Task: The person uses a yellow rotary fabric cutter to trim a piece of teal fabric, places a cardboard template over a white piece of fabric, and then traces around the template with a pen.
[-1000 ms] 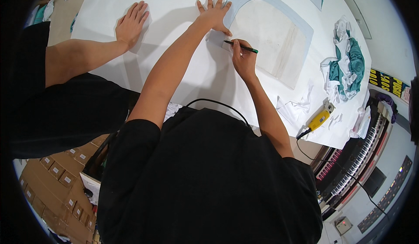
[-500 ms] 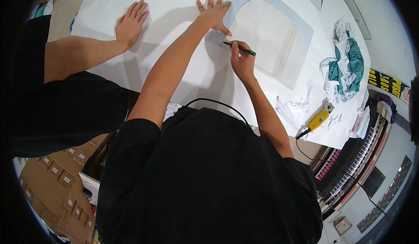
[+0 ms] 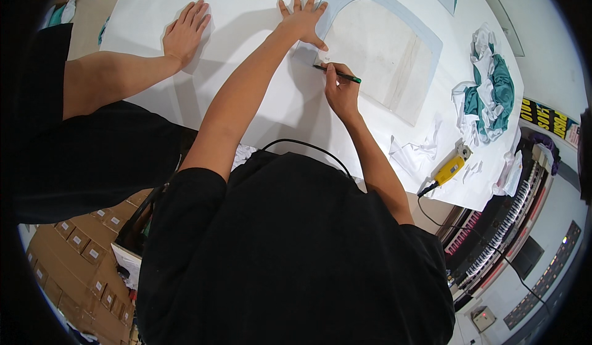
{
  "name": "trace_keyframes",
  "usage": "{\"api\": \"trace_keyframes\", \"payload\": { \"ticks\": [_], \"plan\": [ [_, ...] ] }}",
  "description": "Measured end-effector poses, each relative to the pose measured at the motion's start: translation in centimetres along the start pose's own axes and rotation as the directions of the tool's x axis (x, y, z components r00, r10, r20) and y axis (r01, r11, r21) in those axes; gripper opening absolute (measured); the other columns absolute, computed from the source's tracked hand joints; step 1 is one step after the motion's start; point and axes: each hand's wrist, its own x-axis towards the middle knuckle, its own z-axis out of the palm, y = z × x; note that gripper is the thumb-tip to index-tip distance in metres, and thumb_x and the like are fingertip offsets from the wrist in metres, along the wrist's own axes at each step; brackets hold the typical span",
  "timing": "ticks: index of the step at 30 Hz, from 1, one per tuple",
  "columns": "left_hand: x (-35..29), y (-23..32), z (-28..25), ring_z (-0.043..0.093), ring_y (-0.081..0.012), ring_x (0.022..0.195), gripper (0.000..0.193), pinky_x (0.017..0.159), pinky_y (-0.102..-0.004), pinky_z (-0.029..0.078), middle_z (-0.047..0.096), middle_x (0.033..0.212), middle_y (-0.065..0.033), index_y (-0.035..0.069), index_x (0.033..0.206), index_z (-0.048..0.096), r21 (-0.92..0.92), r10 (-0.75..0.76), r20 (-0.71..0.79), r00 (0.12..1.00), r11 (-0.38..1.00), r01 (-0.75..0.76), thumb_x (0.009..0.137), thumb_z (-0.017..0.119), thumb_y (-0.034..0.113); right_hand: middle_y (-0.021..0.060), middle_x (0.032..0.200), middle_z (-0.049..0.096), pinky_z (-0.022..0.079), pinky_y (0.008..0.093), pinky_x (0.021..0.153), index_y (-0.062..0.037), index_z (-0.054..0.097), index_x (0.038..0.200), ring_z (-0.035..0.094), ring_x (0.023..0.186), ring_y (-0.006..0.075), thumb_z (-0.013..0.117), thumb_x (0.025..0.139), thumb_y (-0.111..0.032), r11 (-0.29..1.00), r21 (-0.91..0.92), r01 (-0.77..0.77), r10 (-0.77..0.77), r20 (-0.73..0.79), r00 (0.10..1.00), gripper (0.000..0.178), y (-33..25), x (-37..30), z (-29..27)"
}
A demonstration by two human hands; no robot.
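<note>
My left hand (image 3: pixel 303 23) lies flat with fingers spread, pressing on the left edge of a light blue fabric piece (image 3: pixel 425 34). On top of that fabric rests an off-white pattern sheet (image 3: pixel 376 42) with a curved top, and blue shows around its edge. Between the fingers of my right hand (image 3: pixel 343 91) is a dark pen (image 3: pixel 341 73) with a green end. Its tip points left and meets the lower left corner area of the sheet. Whether it leaves a line there is too small to tell.
A co-worker's hand (image 3: pixel 187 33) rests on the white table (image 3: pixel 246 12) at left. To the right lie a crumpled white and green cloth heap (image 3: pixel 490 92), a yellow electric cutter (image 3: pixel 450 169) with its cord, and white scraps (image 3: pixel 416 153). Cardboard boxes (image 3: pixel 77 271) stand below left.
My right hand has shifted slightly, and the pen tip has moved a little down and left along the sheet's edge. My left hand and the co-worker's hand stay put.
</note>
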Motion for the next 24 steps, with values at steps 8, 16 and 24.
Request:
{"api": "trace_keyframes", "payload": {
  "ticks": [8,16,24],
  "plan": [
    [0.0,-0.1,0.1,-0.004,-0.0519,0.157,0.143,0.113,-0.0836,0.001,0.000,0.175,-0.0123,0.026,0.167,0.017,-0.005,0.005,-0.007,1.000,1.000,-0.005,0.052,0.091,0.068,0.0181,0.098,0.072,0.059,0.0316,0.087,0.0089,0.066,0.106,0.072,0.092,0.0188,0.059,0.104,-0.007,1.000,-0.008,-0.006,0.006,-0.057,0.998,0.017,-1.1,0.6,0.1],
    [-0.1,-0.1,0.0,-0.005,-0.0519,0.157,0.144,0.113,-0.0835,0.000,0.000,0.175,-0.0121,0.026,0.167,0.016,0.003,0.005,-0.001,1.000,1.000,-0.005,0.052,0.091,0.069,0.0183,0.099,0.072,0.059,0.0307,0.086,0.0091,0.066,0.107,0.072,0.092,0.0190,0.059,0.104,-0.005,0.999,-0.012,0.046,-0.047,-0.049,0.998,0.016,-0.6,0.2,0.4],
    [-0.1,-0.2,0.2,-0.005,-0.0518,0.157,0.145,0.113,-0.0838,0.000,0.000,0.175,-0.0119,0.026,0.167,0.015,-0.003,0.005,-0.004,1.000,1.000,-0.005,0.052,0.091,0.069,0.0153,0.100,0.073,0.056,0.0290,0.082,0.0083,0.068,0.108,0.070,0.091,0.0165,0.059,0.105,-0.011,1.000,-0.013,-0.006,0.006,-0.050,0.999,0.021,-1.0,0.3,0.3]
  ]
}}
